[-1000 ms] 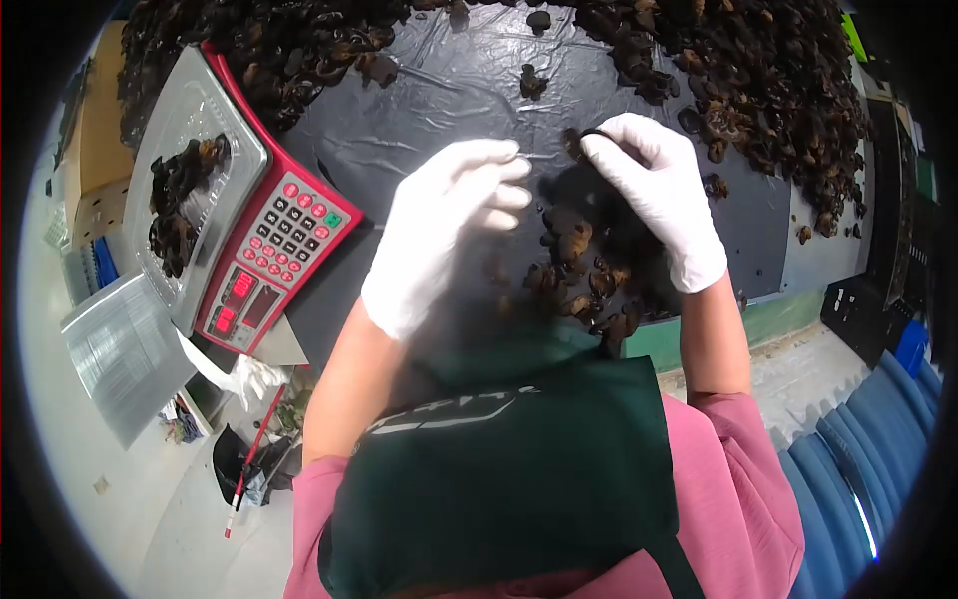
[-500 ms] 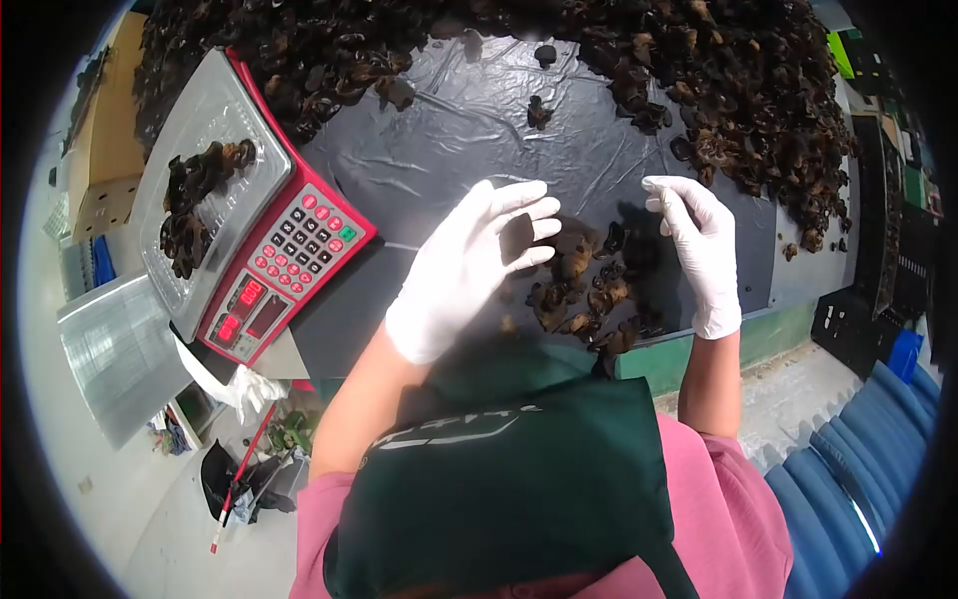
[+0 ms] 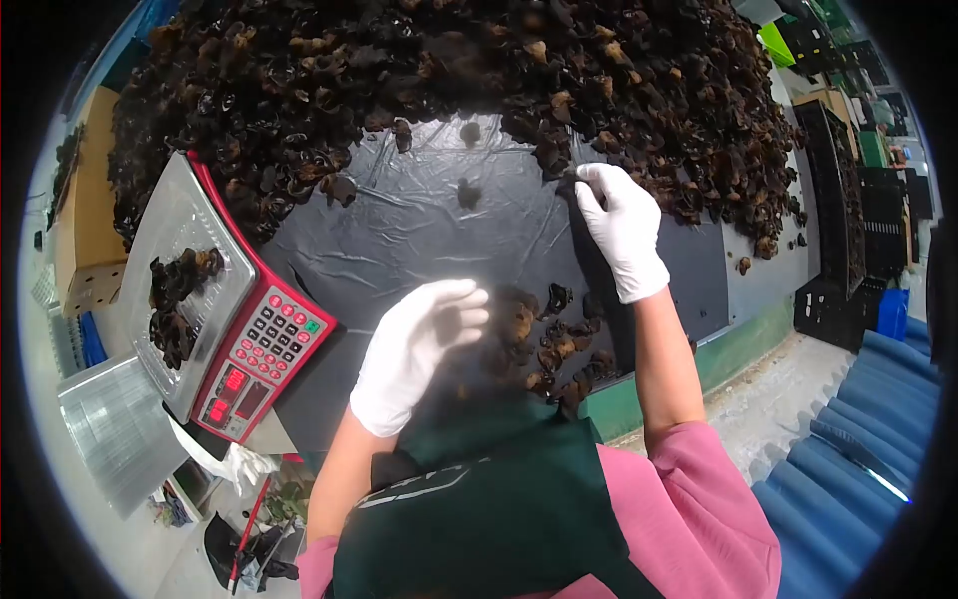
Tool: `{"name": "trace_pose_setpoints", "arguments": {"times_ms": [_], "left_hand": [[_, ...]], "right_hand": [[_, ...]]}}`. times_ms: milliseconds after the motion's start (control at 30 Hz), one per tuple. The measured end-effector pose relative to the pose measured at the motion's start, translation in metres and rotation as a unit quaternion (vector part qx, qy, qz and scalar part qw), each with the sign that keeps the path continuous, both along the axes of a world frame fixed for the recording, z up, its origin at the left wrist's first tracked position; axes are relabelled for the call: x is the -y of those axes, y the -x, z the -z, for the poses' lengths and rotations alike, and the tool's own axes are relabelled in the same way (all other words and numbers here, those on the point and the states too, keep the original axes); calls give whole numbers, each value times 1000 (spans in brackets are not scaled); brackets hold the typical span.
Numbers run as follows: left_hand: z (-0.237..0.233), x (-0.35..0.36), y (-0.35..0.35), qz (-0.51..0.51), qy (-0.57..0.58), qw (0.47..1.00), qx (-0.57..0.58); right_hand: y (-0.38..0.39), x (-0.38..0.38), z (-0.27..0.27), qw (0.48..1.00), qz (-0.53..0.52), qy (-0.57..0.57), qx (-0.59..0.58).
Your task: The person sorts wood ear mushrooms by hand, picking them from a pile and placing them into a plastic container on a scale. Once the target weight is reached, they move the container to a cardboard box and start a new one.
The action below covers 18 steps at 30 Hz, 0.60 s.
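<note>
My left hand, in a white glove, hovers above the dark table sheet, beside a small heap of wood ear mushrooms. Its fingers are half curled and apart, with nothing visible in them. At the near edge of the large mushroom pile, my gloved right hand has its thumb and fingertips drawn close together against dark pieces. What lies between those fingertips is too dark to make out. A red scale on the left carries several mushrooms on its clear tray.
A cardboard box stands beyond the scale on the left. Black crates and blue corrugated material are at the right. A white cloth or glove hangs below the scale. Two loose mushroom pieces lie mid-sheet.
My right hand has moved forward and left to the pile's edge. My left hand has drawn back slightly from the small heap. The view has tilted up, showing more of the pile.
</note>
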State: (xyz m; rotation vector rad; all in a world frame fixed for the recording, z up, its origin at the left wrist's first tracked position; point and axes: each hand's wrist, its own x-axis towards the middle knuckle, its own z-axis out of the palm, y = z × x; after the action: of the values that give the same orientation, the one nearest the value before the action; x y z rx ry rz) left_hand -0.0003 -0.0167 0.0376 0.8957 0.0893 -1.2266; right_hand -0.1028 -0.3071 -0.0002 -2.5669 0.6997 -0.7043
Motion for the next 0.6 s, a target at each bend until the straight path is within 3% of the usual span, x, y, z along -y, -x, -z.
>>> {"name": "trace_pose_setpoints", "arguments": {"times_ms": [100, 200, 333, 400, 433, 467, 533, 600], "left_hand": [[-3, 2, 0, -14, 0, 1000, 16], [4, 10, -2, 6, 2, 1000, 15], [-5, 35, -5, 52, 18, 998, -42], [2, 47, -5, 37, 24, 996, -82], [6, 52, -7, 38, 23, 995, -89], [10, 55, -8, 39, 20, 994, -97], [16, 56, -7, 20, -3, 993, -113], [18, 51, -7, 19, -12, 994, -109]], "right_hand": [[8, -5, -11, 968, 27, -249, 2], [18, -8, -29, 882, 58, -465, 47], [20, -34, -69, 858, -35, -513, -9], [16, -39, -76, 872, -109, -475, -40], [10, -36, -67, 918, -111, -380, -13], [2, -31, -64, 933, -69, -354, 5], [-20, -19, -47, 978, -2, -198, 61], [-37, 1, -14, 999, 3, 37, -17]]}}
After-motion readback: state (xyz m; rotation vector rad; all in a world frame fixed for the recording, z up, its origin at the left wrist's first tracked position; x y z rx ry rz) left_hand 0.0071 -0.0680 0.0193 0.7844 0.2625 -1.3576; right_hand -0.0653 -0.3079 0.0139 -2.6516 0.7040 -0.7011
